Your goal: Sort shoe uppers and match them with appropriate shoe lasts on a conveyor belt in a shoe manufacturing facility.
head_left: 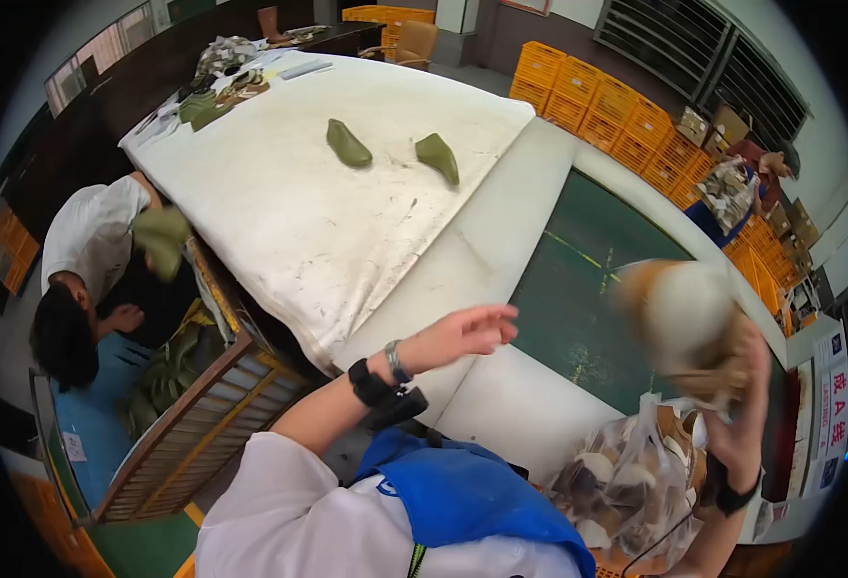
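The head camera is looking steeply down from above, close over the person's forearms, facing forward across the white worktable [328,212].

Table cover [299,212] off-white, grey-smudged. Two shoe lasts [350,144] olive green. Conveyor belt [578,289] dark green, yellow lines. Crates [597,101] orange-yellow. Blurred shoe piece [679,313] cream with tan-brown edge, in right hand [737,424]. Bag [626,482] clear, brown and cream pieces inside. Apron [463,491] blue. Left hand [463,334] bare, black wrist strap [371,385]. Co-worker's shirt [87,231] white.
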### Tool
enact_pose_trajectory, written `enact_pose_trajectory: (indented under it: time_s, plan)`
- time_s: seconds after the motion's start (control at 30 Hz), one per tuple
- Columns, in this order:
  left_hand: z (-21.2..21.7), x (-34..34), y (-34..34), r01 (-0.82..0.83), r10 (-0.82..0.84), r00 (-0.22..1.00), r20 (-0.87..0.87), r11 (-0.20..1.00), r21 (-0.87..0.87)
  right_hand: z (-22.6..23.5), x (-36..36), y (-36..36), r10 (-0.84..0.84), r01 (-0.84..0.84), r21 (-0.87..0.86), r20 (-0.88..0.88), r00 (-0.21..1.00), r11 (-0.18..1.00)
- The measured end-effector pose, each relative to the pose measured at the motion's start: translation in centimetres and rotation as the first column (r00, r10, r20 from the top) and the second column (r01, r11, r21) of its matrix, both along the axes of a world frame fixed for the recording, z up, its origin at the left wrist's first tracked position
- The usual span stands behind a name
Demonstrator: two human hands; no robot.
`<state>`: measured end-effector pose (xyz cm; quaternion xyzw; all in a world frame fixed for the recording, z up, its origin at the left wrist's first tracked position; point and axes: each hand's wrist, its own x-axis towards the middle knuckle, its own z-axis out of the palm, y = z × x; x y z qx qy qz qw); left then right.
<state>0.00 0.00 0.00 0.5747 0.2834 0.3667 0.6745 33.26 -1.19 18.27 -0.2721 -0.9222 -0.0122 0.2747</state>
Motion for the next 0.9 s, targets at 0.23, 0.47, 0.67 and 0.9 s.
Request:
enact_pose_trajectory:
  time_s: [0.23, 0.47, 0.67, 0.9]
  plan:
    - [0.1, -3.0, -2.9, -0.01, 0.022, 0.961, 0.274, 0.999, -0.046, -5.7, -13.2, 4.6, 0.183, -0.25, 0.087, 0.463, 0.867, 0.964]
    - [-0.7, -4.9, -4.3, -0.552, 0.594, 0.793, 0.132, 0.794, -0.257, -13.6, -19.3, 6.3, 0.198, -0.261, -0.354, -0.203, 0.959, 0.898]
    - [-1.4, -3.1, -3.4, -0.598, 0.603, 0.798, -0.01, 0.788, -0.145, -17.4, -21.1, 6.5, -0.005, -0.033, -0.218, -0.174, 0.985, 0.975]
    - [-2.5, -2.6, -1.0, -0.512, 0.752, 0.566, -0.338, 0.642, 0.57, -17.7, -19.0, 5.7, -0.17, 0.104, -0.336, -0.172, 0.97, 0.936]
